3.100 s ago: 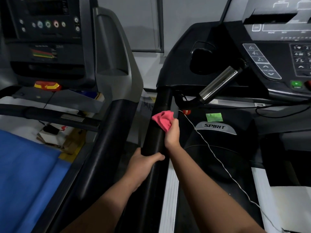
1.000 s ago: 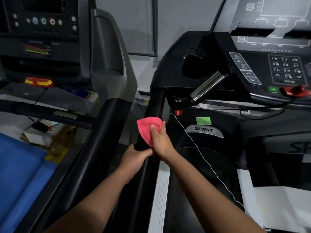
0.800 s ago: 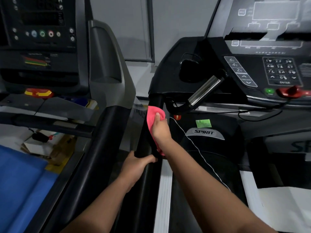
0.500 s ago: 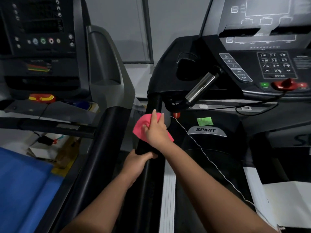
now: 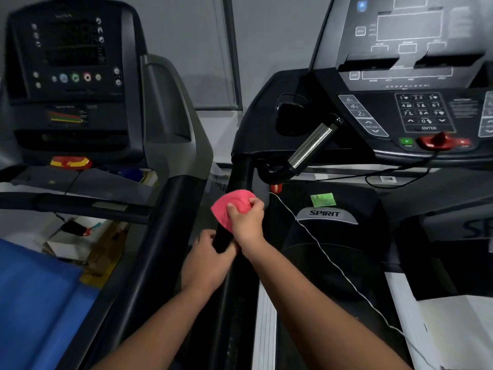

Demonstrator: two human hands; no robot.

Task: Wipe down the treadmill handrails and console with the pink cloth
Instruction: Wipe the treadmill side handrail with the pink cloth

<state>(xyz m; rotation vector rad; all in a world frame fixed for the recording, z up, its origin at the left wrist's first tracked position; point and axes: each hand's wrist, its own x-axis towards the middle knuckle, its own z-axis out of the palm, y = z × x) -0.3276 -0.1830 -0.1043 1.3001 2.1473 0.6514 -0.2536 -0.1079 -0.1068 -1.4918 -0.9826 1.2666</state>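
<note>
Left hand [image 5: 206,260]: fingers wrapped round the black handrail [image 5: 240,170], just below the right and touching its wrist.

Right hand [image 5: 246,222]: half a second ago it lay flat over the pink cloth [image 5: 226,209] with fingers straight. Now the fingers are curled and the cloth is bunched in my grip against the rail's upper stretch, lower than its high point a moment earlier. I read this as regathering the cloth between strokes. This rail is partly done; the console is untouched.

White cord [image 5: 333,265] runs past my right forearm over the dark motor hood, which has a SPIRIT badge [image 5: 325,213] and a green sticker [image 5: 322,200].

Farther on: chrome pulse grip [image 5: 310,145], then the console [image 5: 416,110] with its keypad and red safety key [image 5: 437,140].

Left side: blue mat [image 5: 34,303], clutter on the floor, a second treadmill [image 5: 74,76]. Grey wall [image 5: 266,36] behind. Dim light.
</note>
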